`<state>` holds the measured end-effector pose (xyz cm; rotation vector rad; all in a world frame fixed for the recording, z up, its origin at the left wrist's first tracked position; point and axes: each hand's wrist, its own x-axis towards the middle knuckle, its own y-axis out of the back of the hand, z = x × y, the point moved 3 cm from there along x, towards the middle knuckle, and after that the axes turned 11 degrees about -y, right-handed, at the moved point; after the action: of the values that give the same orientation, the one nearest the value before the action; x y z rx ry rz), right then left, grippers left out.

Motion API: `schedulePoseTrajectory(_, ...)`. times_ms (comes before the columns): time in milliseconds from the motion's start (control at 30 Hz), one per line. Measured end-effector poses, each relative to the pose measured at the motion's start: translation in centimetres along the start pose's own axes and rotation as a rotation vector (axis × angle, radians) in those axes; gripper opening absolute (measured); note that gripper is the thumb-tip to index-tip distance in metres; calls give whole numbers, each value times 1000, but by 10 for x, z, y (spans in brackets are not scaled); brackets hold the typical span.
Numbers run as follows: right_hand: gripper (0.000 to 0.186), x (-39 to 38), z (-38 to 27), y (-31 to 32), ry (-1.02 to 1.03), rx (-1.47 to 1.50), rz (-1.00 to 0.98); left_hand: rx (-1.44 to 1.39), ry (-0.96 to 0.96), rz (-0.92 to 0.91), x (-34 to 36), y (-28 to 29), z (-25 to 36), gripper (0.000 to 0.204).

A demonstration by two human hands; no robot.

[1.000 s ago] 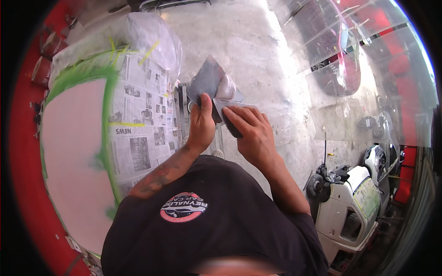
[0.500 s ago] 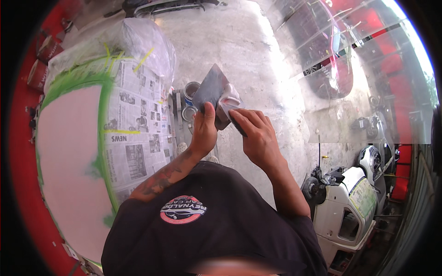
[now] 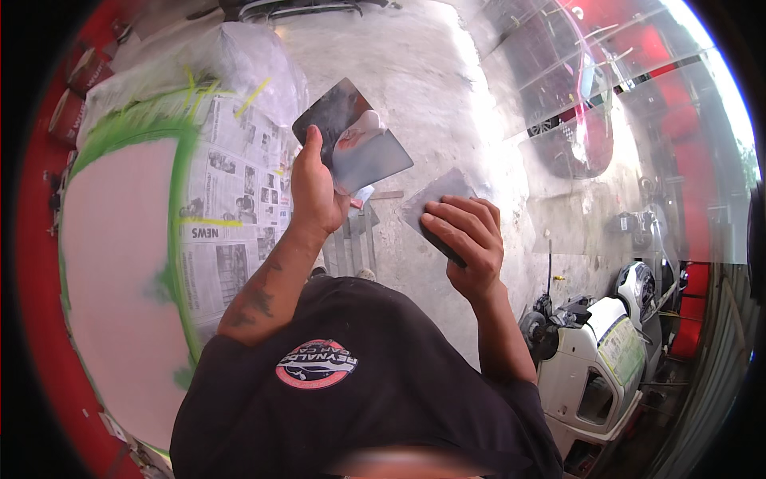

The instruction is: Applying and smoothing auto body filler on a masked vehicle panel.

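My left hand (image 3: 315,190) grips a dark, flat mixing board (image 3: 384,162) from beneath, its thumb lying along the near left edge. A glossy pale dollop of putty (image 3: 364,128) with a reddish streak sits on the board's upper part. To the right and a little nearer, my right hand (image 3: 472,239) holds a thin grey putty spreader (image 3: 433,196), fingers folded over its dark edge. The spreader is apart from the board. Left of both hands lies a pinkish-white car panel (image 3: 120,271) with green borders, flanked by taped newspaper (image 3: 243,188).
Clear plastic sheeting (image 3: 255,64) covers something beyond the newspaper. A slatted bench (image 3: 359,239) stands low under my left hand. At lower right sits a white vehicle body (image 3: 586,343); transparent sheets (image 3: 630,199) hang at the right. Concrete floor (image 3: 423,72) stretches ahead.
My hands have separated: the spreader has come off the board and moved right and nearer. The board has swung up and left, exposing more of its face; the cans behind it are now hidden.
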<state>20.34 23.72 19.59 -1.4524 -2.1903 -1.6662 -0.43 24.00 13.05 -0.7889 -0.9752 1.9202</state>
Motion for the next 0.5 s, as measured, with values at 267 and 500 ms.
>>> schedulePoseTrajectory(267,68,-8,37,-40,-246,117,-250,-29,194,-8,-39,-1,-19,52)
schedulePoseTrajectory(500,33,-12,28,-27,-756,1106,-156,244,-153,-120,-32,10,-18,43)
